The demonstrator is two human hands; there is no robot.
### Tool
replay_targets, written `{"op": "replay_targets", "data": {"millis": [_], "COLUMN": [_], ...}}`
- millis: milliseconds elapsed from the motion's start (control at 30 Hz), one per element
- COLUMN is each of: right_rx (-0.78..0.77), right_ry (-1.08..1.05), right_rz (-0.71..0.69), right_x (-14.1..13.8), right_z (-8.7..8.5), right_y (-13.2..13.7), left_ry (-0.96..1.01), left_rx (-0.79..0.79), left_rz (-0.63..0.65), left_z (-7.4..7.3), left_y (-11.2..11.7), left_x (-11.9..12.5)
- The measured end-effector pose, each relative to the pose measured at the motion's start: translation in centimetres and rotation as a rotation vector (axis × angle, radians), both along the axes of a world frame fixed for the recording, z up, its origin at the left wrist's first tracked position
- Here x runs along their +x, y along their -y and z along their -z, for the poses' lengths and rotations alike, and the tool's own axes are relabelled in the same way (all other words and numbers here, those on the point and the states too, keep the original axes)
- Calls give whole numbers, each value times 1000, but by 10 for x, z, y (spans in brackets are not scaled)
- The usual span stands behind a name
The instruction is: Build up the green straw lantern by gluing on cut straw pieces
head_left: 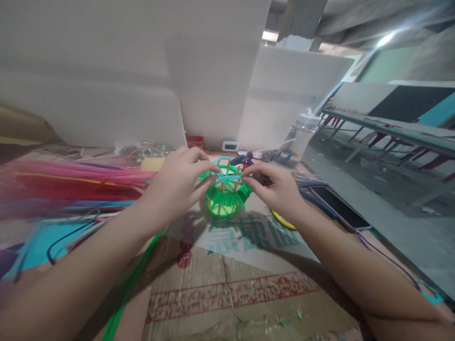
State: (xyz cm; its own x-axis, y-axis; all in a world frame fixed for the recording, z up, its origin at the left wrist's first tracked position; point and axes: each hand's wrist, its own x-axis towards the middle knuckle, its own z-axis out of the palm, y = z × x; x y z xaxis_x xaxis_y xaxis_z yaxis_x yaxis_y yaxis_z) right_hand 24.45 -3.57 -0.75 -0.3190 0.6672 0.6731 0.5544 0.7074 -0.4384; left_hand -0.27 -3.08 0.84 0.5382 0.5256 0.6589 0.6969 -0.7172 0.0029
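Over the cardboard [227,293], left hand [177,182] and right hand [280,189] pinch a blue strand [229,178] atop the basket [225,196] — seemingly light, flimsy, best steadied at its base.

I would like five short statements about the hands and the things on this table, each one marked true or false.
1. The left hand and the right hand are both at a small green basket. True.
2. The basket stands on a metal tray. False: it stands on flattened cardboard.
3. A pile of pink straws lies on the left side. True.
4. The right hand holds a phone. False: the phone lies flat on the table, to the right of that hand.
5. The strand pinched between the two hands is red. False: it is a light blue strand, stretched across the basket's top.
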Motion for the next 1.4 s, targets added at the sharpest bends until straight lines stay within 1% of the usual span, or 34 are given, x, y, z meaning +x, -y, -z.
{"op": "replay_targets", "data": {"millis": [200,333,400,567,733,933,1000,1100,1200,1300,1400], "right_rx": [-91,-134,-146,-143,-119,-124,-88,33,127,173,246], "right_ry": [-69,-112,-112,-99,-80,-54,-32,26,92,157,174], "right_rz": [-7,-46,-44,-44,-66,-41,-47,-72,-66,-50,-46], "right_x": [3,6,7,7,6,7,7,4,0,-2,-1], "right_z": [0,2,3,3,5,8,7,6,5,7,11], "right_y": [-3,-7,-9,-10,-9,-12,-13,-10,-5,-3,-5], "left_ry": [18,12,10,17,-7,-51,-58,-62,-61,-60,-58], "left_rx": [46,39,37,54,111,165,172,174,173,167,157], "left_rz": [28,31,32,40,62,65,64,62,66,73,73], "left_z": [4,3,3,3,3,3,3,3,4,5,5], "left_y": [0,2,2,3,5,5,5,4,3,2,2], "left_x": [3,4,5,7,7,8,9,8,7,7,7]}}
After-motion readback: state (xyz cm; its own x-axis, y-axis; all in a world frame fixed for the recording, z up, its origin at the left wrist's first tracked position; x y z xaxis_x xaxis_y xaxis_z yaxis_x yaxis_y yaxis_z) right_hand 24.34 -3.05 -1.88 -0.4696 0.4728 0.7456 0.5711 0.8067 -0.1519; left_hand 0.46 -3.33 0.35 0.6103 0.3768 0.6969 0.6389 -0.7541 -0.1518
